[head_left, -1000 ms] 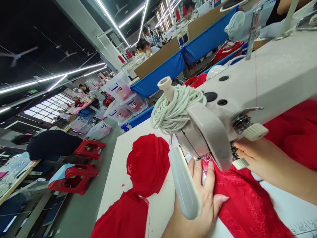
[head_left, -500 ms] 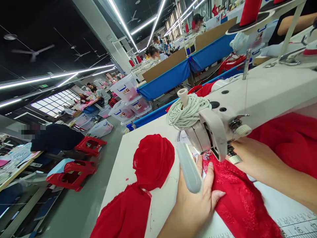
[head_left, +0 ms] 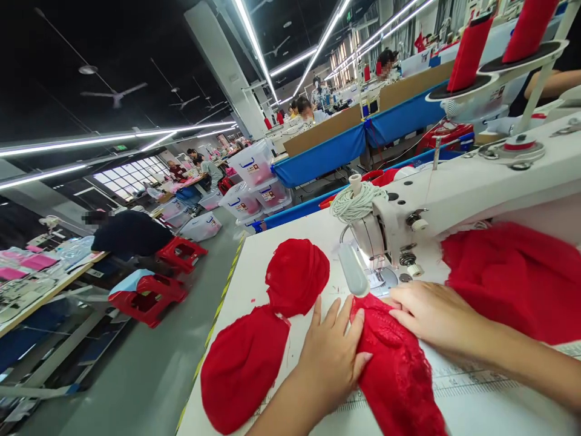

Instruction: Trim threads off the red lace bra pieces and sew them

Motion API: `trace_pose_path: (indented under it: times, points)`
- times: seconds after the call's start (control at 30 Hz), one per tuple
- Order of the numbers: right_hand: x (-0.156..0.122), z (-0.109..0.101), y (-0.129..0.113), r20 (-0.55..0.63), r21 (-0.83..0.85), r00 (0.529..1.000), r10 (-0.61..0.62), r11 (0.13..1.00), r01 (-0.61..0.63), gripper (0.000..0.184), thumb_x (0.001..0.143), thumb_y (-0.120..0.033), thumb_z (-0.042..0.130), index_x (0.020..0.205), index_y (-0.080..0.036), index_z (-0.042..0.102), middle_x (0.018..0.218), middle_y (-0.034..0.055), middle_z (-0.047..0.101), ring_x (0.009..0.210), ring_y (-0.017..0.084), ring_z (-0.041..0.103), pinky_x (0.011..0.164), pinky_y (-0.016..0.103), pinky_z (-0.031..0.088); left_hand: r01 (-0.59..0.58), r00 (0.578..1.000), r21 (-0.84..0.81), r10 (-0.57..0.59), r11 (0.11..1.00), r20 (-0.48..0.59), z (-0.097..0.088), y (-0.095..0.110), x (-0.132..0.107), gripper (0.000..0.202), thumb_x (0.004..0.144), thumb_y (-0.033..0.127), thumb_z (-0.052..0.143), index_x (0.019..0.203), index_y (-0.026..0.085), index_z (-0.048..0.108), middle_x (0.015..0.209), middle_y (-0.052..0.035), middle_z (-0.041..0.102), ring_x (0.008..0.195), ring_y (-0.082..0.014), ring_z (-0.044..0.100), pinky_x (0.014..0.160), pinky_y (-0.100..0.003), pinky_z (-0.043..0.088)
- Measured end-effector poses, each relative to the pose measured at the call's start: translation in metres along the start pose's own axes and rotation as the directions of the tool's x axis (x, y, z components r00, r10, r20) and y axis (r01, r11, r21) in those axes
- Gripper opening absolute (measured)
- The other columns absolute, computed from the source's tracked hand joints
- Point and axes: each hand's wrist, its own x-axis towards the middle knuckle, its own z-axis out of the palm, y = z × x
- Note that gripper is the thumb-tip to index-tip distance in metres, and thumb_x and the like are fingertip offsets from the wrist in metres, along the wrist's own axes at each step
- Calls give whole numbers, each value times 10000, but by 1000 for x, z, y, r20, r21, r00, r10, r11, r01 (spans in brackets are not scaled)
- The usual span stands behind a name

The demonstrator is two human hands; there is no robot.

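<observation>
A strip of red lace fabric (head_left: 394,375) lies on the white sewing table, its top end just in front of the presser foot (head_left: 376,277) of a white sewing machine (head_left: 472,181). My left hand (head_left: 329,351) rests flat with fingers spread, its thumb and index finger touching the fabric's left edge. At the right of the top end, my right hand (head_left: 429,309) has its fingers closed on the fabric's edge; the fingertips are partly hidden. Two joined red fabric cups (head_left: 297,278) lie left of my left hand. A larger heap of red fabric (head_left: 517,278) sits beneath the machine arm.
A coil of pale green cord (head_left: 356,203) hangs on the machine head, above a grey oval lamp (head_left: 354,269). Red thread cones (head_left: 469,54) stand at upper right. Ruler markings (head_left: 476,378) run across the table. Red stools (head_left: 147,297), plastic bins (head_left: 249,163) and co-workers are beyond.
Both hands and the lace fabric have come back toward me, out from under the presser foot. My right hand has moved from behind the machine head to its front. The view has shifted.
</observation>
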Motion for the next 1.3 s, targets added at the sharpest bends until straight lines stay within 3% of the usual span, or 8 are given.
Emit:
trace_pose_path:
  times: [0.17,0.33,0.5,0.77,0.93,1.0,1.17,1.3]
  points:
    - [-28,12,-40,-18,238,998,-65,969,68,187,908,-217,442,729,-240,488,699,-20,632,605,148,602,544,247,448,203,973,-383,-229,901,-22,-10,9,-20,433,991,398,302,1099,168,653,1237,-138,639,1134,-283,575,968,-466,436]
    - [-51,39,-82,-334,477,920,-207,805,354,238,909,-103,363,778,-220,523,886,82,689,787,173,677,699,273,574,454,832,-872,-439,185,340,-8,11,-12,488,854,641,464,674,191,525,576,32,481,562,-147,472,543,-265,354]
    - [-73,50,-87,-544,248,775,-321,821,514,257,902,-74,394,972,-138,633,1106,225,710,1012,262,708,818,322,599,366,853,-904,-309,-221,421,-5,9,-12,461,665,578,734,659,140,591,589,34,506,571,-101,415,570,-233,313]
    - [-80,43,-48,-439,515,895,81,839,177,169,949,-214,471,1021,-266,615,995,55,720,810,178,713,646,260,595,312,856,-854,-267,-417,443,-17,18,-8,415,628,406,838,910,117,741,688,-7,598,555,-58,441,435,-154,275]
    - [-66,35,-39,-319,558,900,298,826,-75,264,877,-461,543,1000,-253,649,815,47,728,602,213,667,506,315,534,295,880,-828,-201,-476,429,-24,28,5,410,639,336,838,968,112,745,755,-41,664,611,-76,566,560,-164,481]
    - [-60,31,-37,-153,673,915,373,718,-179,365,867,-545,516,1024,-245,654,720,31,718,587,229,669,524,333,529,272,889,-829,-202,-489,411,-24,31,10,383,635,300,837,956,110,750,756,-43,673,646,-82,593,655,-183,516]
    - [-49,22,-33,219,964,958,183,114,-242,420,798,-596,621,953,-207,649,814,51,737,782,251,717,703,360,558,253,897,-843,-211,-474,388,-25,33,15,304,656,297,827,879,101,763,782,-60,679,694,-95,595,699,-191,518]
    - [-46,14,-26,228,965,956,183,90,-247,410,715,-596,701,701,-200,594,674,-1,627,663,192,632,640,315,515,273,874,-831,-235,-485,424,-22,33,14,322,633,343,853,794,82,754,732,-46,642,645,-72,562,614,-154,489]
